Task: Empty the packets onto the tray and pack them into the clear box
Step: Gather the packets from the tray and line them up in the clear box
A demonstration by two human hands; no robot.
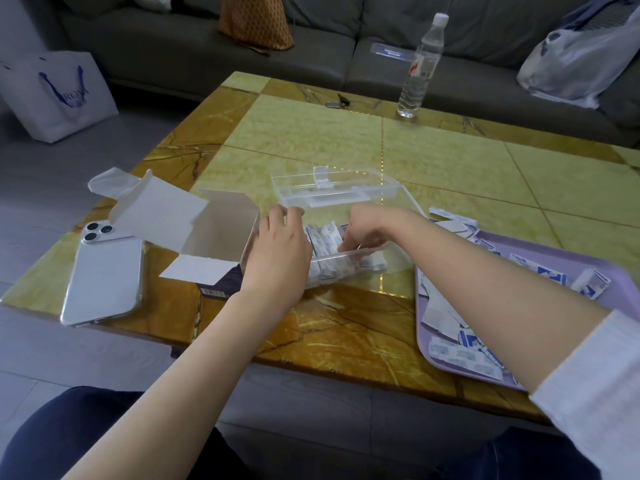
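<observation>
Far left of the left grip, a white paper bag with blue handles stands on the floor. On the marble-patterned worktop a white phone lies face down, well to the left of that grip. Between the phone and the left grip sits an opened cardboard carton, flaps spread wide, its inside white and bare as far as I can see.

The left hand rests on the left end of the clear box, fingers curled loosely over the rim; it steadies the wall rather than clasping anything loose. Between the two grips, inside the box, white and blue packets stand packed on edge. Just beyond both grips the box's clear lid lies tipped back on the worktop.

The right hand reaches down into the box, fingertips lowered among the packets; whether they pinch one I cannot tell, since the fingers hide the ends.

To the right of the right grip, under the forearm, a lilac tray holds more packets, scattered flat, with a few spilling past its far edge. Far beyond that grip a water bottle stands upright, near the grey sofa.
</observation>
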